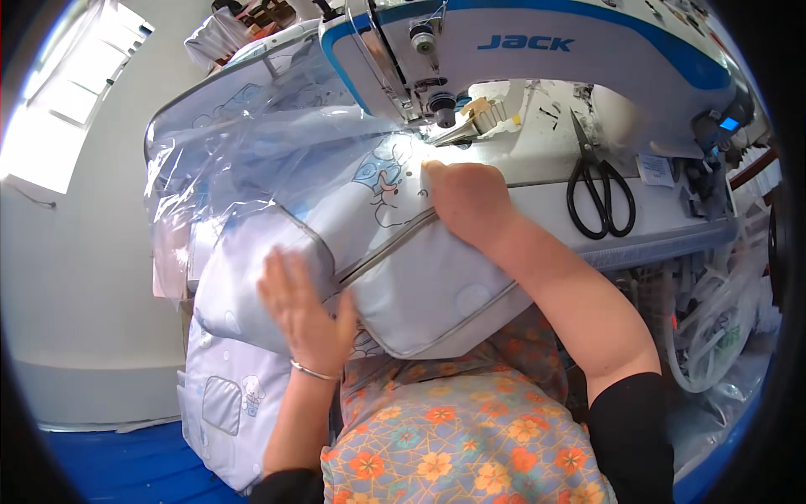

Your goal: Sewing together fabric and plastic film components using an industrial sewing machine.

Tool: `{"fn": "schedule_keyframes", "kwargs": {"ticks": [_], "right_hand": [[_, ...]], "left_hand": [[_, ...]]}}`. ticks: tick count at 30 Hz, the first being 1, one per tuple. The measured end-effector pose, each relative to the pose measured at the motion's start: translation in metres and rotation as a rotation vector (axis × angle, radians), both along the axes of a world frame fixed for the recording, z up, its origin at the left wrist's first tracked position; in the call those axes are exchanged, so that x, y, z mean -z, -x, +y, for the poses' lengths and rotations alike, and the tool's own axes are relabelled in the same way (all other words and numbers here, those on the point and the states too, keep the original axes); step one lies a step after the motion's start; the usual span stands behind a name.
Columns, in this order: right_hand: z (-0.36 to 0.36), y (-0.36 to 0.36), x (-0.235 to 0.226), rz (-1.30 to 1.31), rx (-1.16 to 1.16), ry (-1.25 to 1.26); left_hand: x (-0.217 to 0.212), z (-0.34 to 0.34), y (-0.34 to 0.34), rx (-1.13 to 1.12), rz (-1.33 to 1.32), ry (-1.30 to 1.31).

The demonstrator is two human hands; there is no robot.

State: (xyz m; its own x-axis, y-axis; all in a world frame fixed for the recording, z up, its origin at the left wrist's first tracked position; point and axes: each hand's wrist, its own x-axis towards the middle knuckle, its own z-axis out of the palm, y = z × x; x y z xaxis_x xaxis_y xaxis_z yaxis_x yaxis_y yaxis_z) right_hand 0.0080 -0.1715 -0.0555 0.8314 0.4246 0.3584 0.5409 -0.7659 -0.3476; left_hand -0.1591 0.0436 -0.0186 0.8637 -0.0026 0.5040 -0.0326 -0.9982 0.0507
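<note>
A pale grey-white fabric piece [420,277] with grey piped edges and printed cartoon figures lies across the sewing machine bed and hangs toward my lap. My right hand [467,197] is closed on its edge, close to the presser foot [416,134]; the fingertips pinch the fabric. Further left and nearer to me, my left hand [306,311] is spread flat over the fabric, slightly blurred, with a bangle at the wrist. Clear plastic film [260,160] covers the fabric's far left part. The needle itself is lost in glare.
The white and blue sewing machine [537,50] arches over the far side. Black-handled scissors [600,189] lie on the table right of my right hand. A metal guide attachment [474,122] sits beside the presser foot. Plastic bags [714,319] hang at the right, below the table edge.
</note>
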Motion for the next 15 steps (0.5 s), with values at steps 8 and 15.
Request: {"fn": "schedule_keyframes", "kwargs": {"ticks": [8, 15], "right_hand": [[-0.046, 0.058, -0.036, 1.148, -0.061, -1.245], [-0.043, 0.14, 0.016, 1.39, -0.372, -0.666]], "left_hand": [[0.027, 0.118, -0.048, -0.12, -0.021, 0.04], [0.013, 0.185, -0.157, 0.132, -0.121, -0.158]]}}
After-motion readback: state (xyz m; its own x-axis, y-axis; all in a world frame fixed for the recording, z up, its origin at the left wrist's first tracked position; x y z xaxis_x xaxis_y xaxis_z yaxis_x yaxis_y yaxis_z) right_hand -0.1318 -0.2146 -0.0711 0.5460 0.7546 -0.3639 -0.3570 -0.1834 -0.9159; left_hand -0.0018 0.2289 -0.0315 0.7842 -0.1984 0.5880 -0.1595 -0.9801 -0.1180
